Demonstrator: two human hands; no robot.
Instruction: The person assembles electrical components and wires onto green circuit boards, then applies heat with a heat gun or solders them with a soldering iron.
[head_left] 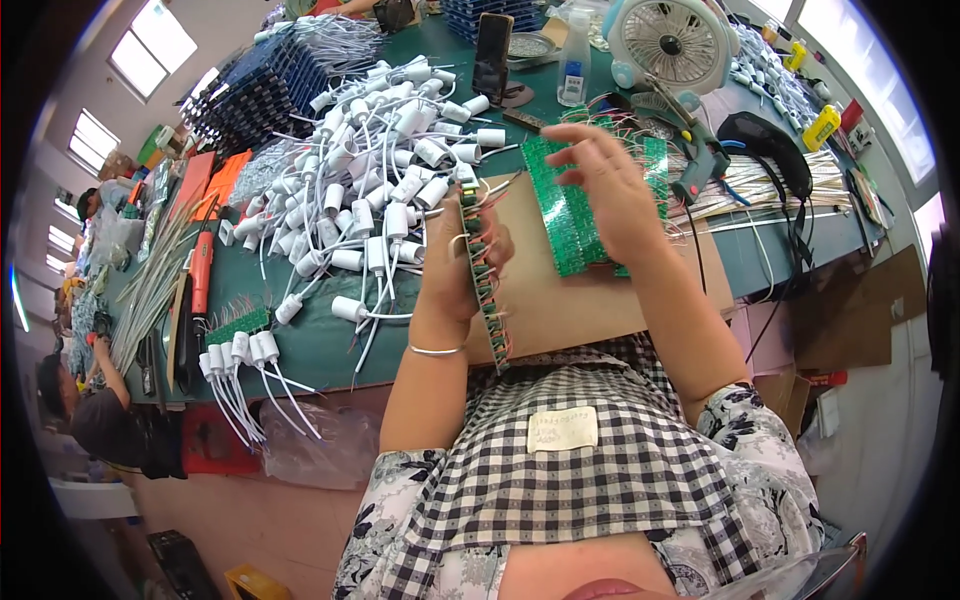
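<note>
My left hand (452,262) grips a narrow green circuit board (486,285), held upright and edge-on, with components and thin wires sticking out along its side. My right hand (618,195) is raised above the green circuit board panels (563,225), fingers stretched and apart, holding nothing I can see. Those panels lie on a brown sheet (600,310) in front of me, thin red and white wires rising behind them. To the left of my left hand spreads a large heap of white cylindrical lamp holders (335,195) with white leads.
A phone on a stand (492,55), a clear bottle (574,60) and a fan (670,45) stand at the back. Right lie a glue gun (700,160) and a black tool (765,145). Left are a red-handled tool (203,275), blue trays (255,90) and a co-worker (105,420).
</note>
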